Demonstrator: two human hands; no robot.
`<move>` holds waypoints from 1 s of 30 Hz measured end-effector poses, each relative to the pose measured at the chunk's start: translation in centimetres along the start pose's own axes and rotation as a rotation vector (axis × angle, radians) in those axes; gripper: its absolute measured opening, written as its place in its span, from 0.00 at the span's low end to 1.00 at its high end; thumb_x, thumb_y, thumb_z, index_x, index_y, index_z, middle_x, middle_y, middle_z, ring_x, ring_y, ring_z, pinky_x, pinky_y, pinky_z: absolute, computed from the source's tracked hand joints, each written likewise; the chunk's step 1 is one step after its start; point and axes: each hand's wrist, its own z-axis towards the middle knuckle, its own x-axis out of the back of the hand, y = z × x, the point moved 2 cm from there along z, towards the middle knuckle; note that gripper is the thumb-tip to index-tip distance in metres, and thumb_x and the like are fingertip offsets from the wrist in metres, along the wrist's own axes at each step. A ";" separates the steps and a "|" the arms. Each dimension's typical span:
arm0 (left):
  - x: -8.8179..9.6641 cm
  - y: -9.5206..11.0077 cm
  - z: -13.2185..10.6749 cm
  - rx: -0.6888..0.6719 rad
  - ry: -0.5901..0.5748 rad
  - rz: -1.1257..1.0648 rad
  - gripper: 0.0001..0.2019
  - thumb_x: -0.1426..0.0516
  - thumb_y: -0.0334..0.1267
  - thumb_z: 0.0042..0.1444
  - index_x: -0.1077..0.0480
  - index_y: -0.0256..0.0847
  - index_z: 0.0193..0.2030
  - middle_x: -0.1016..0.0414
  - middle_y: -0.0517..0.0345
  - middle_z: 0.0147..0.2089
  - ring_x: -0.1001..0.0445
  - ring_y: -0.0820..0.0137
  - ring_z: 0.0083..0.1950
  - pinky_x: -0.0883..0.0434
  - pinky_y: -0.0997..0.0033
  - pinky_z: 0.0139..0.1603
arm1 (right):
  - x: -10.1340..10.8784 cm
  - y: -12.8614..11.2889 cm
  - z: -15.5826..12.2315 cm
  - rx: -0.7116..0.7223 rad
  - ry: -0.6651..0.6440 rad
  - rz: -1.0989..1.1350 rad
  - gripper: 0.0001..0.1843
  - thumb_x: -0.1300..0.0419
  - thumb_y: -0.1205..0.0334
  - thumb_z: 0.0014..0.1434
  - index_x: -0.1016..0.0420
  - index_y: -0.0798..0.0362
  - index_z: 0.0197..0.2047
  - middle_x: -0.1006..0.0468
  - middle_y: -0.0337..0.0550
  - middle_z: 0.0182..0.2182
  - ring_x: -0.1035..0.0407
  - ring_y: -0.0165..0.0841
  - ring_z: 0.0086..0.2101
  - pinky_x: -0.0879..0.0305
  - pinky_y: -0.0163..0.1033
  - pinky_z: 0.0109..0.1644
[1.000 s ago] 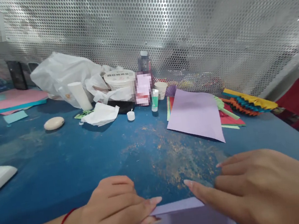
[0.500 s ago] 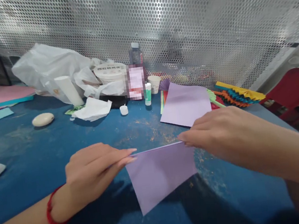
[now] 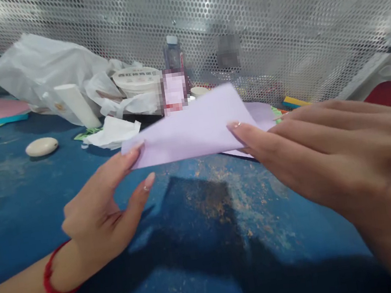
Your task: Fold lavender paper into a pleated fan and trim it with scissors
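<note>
A light purple sheet of paper (image 3: 189, 130) is raised above the blue table, tilted, its near edge running almost level between my hands. My right hand (image 3: 329, 153) pinches its right end, thumb on top and the other fingers behind or stretched to the right. At the left corner of the sheet, the forefinger of my left hand (image 3: 103, 211) touches the paper. The left thumb stands apart below it, so that hand is open. Behind the raised sheet lies another purple sheet (image 3: 261, 111), mostly covered from view.
Along the back of the blue table (image 3: 196, 261) stand a white plastic bag (image 3: 44, 70), a lidded tub (image 3: 138, 79) and a bottle (image 3: 173, 55). A beige oval object (image 3: 42, 147) and crumpled white tissue (image 3: 114, 130) lie at left. A perforated metal panel (image 3: 110, 18) rises behind.
The purple paper has been lifted and swung up from hanging below my fingers to pointing away. My left thumb has come off it. The view has shifted slightly.
</note>
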 end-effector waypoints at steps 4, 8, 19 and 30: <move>-0.6 -0.9 0.3 -0.095 -0.145 0.084 0.26 0.36 0.30 0.60 0.32 0.39 0.64 0.25 0.51 0.51 0.27 0.59 0.54 0.36 0.47 0.66 | -1.2 -0.2 0.3 -0.013 -0.128 0.003 0.15 0.43 0.69 0.69 0.15 0.49 0.38 0.28 0.36 0.18 0.36 0.31 0.22 0.48 0.40 0.29; -1.2 -1.3 0.2 -0.012 -0.376 0.260 0.14 0.38 0.45 0.63 0.24 0.44 0.53 0.33 0.55 0.42 0.32 0.61 0.45 0.40 0.48 0.57 | -5.7 -0.9 -0.5 0.001 -0.544 0.266 0.14 0.42 0.65 0.69 0.14 0.50 0.37 0.23 0.39 0.21 0.34 0.31 0.22 0.55 0.40 0.27; -3.6 -2.0 -0.9 -0.180 -0.769 -0.171 0.09 0.47 0.33 0.72 0.28 0.46 0.53 0.23 0.60 0.50 0.27 0.69 0.51 0.37 0.66 0.56 | -9.3 -3.3 -2.4 0.124 -0.769 0.525 0.10 0.34 0.55 0.65 0.23 0.53 0.39 0.21 0.40 0.26 0.29 0.35 0.24 0.58 0.42 0.27; -3.2 -1.3 -1.0 -0.153 -0.764 -0.124 0.08 0.46 0.33 0.70 0.26 0.43 0.43 0.24 0.62 0.40 0.25 0.71 0.42 0.47 0.61 0.66 | -11.7 -6.3 -5.6 0.102 -0.495 0.670 0.12 0.51 0.69 0.71 0.34 0.51 0.35 0.31 0.41 0.32 0.41 0.36 0.31 0.52 0.43 0.34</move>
